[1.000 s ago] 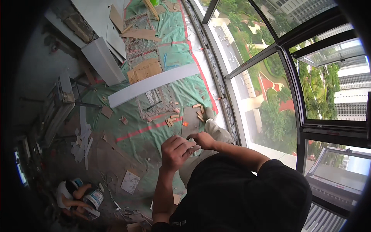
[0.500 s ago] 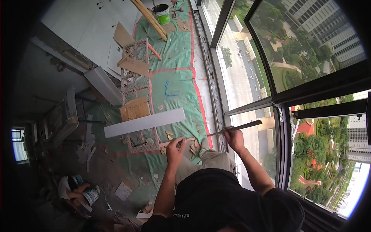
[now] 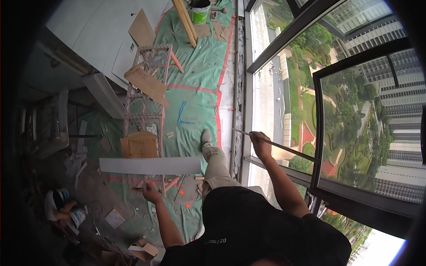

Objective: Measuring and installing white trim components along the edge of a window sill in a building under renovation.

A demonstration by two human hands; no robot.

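Clearly, the person's right hand (image 3: 262, 145) has its fingers folded round a long, narrow, grey-brown bar-like tool (image 3: 288, 149); the tool's thin end points between nine and ten o'clock from that hand, the other end between three and four, toward a large dark-framed window (image 3: 355, 204). The left hand (image 3: 151, 193) lies between eight and nine o'clock from the right, its fingers half curled; whether they hold anything small cannot be told. At twelve o'clock from the left hand, just beside its fingers, a long pale-grey rectangular board (image 3: 151, 165) lies across a pinkish mesh frame (image 3: 144, 116), with a brown cardboard piece (image 3: 141, 145) beyond it in the same direction. The person's grey shoe (image 3: 206, 136) rests between one and two o'clock from the left hand, on a green floor sheet (image 3: 193, 68) with red tape. At eleven o'clock from the right hand, well apart, a green-and-white bucket (image 3: 199, 17) stands near yellowish wooden battens (image 3: 185, 24). About nine o'clock from the left hand, a co-worker (image 3: 53, 206) is beside a white-and-blue bucket (image 3: 78, 216).
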